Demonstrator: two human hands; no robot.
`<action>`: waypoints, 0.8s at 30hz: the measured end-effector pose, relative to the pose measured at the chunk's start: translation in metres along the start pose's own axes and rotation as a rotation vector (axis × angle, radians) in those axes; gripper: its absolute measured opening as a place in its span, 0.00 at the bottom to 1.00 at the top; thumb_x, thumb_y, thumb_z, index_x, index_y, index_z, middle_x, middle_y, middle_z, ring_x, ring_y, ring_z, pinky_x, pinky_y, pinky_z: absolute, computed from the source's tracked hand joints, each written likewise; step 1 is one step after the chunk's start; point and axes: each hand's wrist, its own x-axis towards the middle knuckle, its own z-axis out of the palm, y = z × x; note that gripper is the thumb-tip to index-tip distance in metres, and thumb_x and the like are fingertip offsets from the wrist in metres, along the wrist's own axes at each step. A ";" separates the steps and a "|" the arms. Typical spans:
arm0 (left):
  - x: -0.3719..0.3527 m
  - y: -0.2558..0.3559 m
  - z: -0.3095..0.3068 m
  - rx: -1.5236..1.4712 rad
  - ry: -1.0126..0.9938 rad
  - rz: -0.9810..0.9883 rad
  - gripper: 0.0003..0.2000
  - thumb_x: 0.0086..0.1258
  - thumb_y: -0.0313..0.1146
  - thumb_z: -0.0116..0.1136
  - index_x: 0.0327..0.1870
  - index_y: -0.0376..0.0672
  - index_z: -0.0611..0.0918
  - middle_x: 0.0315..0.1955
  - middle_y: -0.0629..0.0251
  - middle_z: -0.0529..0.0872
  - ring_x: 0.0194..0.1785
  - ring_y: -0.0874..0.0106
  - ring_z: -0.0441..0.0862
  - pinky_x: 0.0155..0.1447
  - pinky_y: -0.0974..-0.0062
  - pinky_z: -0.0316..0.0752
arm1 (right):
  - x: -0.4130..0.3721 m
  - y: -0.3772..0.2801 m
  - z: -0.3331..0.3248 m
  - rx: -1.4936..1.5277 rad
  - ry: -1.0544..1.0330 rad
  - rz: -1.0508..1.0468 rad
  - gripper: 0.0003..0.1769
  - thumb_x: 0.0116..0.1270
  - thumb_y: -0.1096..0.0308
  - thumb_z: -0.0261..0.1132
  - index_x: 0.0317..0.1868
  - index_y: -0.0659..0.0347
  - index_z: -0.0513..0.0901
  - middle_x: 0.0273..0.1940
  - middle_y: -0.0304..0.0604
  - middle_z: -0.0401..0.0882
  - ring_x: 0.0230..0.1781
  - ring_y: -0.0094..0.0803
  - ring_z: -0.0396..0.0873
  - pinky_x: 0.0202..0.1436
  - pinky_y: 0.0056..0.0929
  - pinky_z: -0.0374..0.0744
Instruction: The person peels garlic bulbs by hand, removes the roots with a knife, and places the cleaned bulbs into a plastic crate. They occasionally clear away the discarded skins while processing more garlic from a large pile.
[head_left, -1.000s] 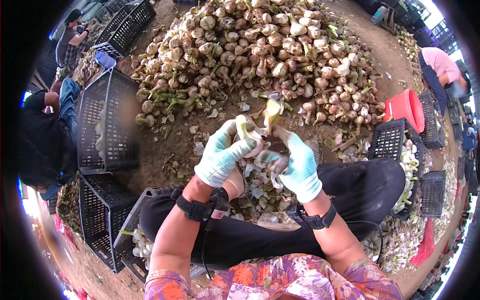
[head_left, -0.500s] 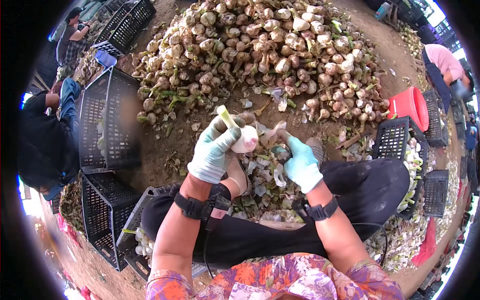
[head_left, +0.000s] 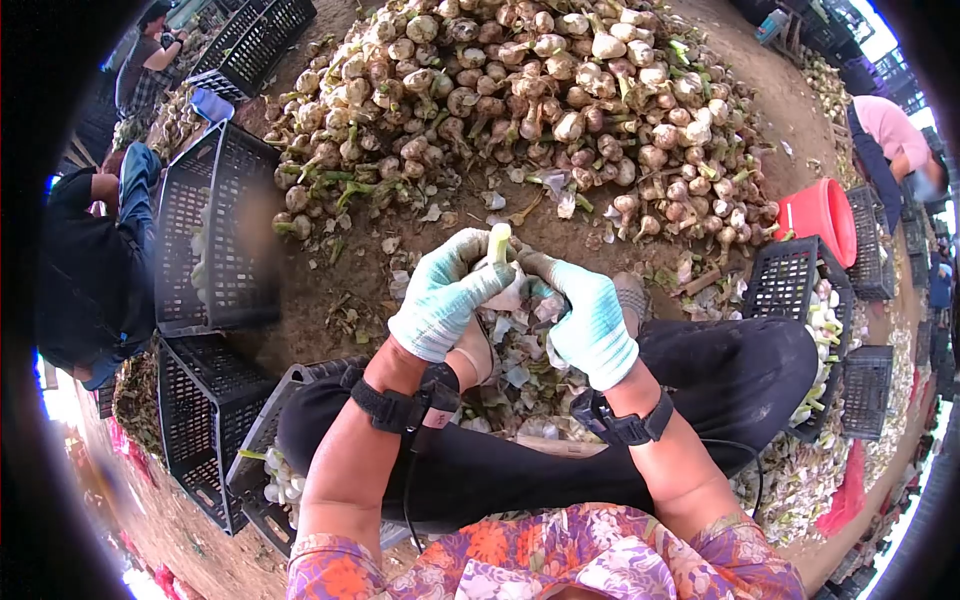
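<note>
Between my two gloved hands, just above the ground, is a pale garlic bulb (head_left: 508,293) with its cut green-white stem (head_left: 498,243) pointing up. My left hand (head_left: 445,298) is closed around the bulb's left side, thumb across the front. My right hand (head_left: 590,318) is closed against its right side, thumb and fingertips pressed on the skin; its lower fingers are curled in and partly hidden. Both gloves are light blue and white with soiled fingertips. Peeled garlic skins (head_left: 515,375) lie below, between my legs.
A large heap of unpeeled garlic (head_left: 520,110) rises ahead. Black crates stand at left (head_left: 215,230) and right (head_left: 785,280), the right one with trimmed garlic (head_left: 825,325) beside it. A red bucket (head_left: 820,222) is behind it. Other people sit at left (head_left: 90,265) and right (head_left: 890,135).
My right hand has moved left and up, from pulling loose skin away to gripping the bulb. The bulb has turned so its stem points straight up.
</note>
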 end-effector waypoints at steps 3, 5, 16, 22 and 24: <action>-0.001 0.001 0.001 -0.020 0.003 0.045 0.12 0.60 0.28 0.57 0.44 0.36 0.75 0.37 0.67 0.79 0.40 0.78 0.76 0.48 0.79 0.71 | -0.002 0.012 0.004 0.193 -0.001 0.146 0.18 0.49 0.80 0.56 0.44 0.66 0.76 0.35 0.56 0.78 0.36 0.47 0.77 0.38 0.32 0.75; 0.000 0.002 0.001 -0.106 -0.003 0.050 0.13 0.60 0.29 0.57 0.44 0.36 0.75 0.37 0.66 0.79 0.40 0.78 0.76 0.48 0.79 0.71 | -0.008 0.037 0.009 0.022 0.017 0.254 0.18 0.50 0.82 0.54 0.43 0.63 0.77 0.33 0.54 0.78 0.34 0.45 0.78 0.35 0.31 0.75; -0.001 -0.002 0.003 0.101 0.070 0.172 0.11 0.61 0.27 0.56 0.44 0.36 0.76 0.36 0.67 0.80 0.38 0.78 0.76 0.44 0.81 0.72 | -0.003 0.015 0.017 -0.032 0.085 0.195 0.07 0.48 0.76 0.60 0.31 0.66 0.76 0.22 0.45 0.75 0.24 0.36 0.75 0.28 0.29 0.72; 0.007 -0.004 -0.019 -0.514 -0.014 0.139 0.18 0.60 0.39 0.57 0.46 0.36 0.74 0.48 0.51 0.75 0.52 0.56 0.73 0.56 0.61 0.70 | -0.004 0.073 0.009 -0.498 -0.348 0.526 0.11 0.53 0.75 0.57 0.39 0.63 0.78 0.36 0.53 0.78 0.37 0.43 0.78 0.41 0.35 0.75; 0.009 -0.003 -0.017 -0.567 0.059 0.145 0.19 0.61 0.41 0.54 0.48 0.36 0.73 0.48 0.51 0.75 0.52 0.57 0.73 0.55 0.60 0.70 | -0.017 0.094 0.016 -0.352 -0.104 0.302 0.23 0.51 0.74 0.59 0.50 0.62 0.71 0.51 0.59 0.68 0.49 0.53 0.70 0.50 0.39 0.72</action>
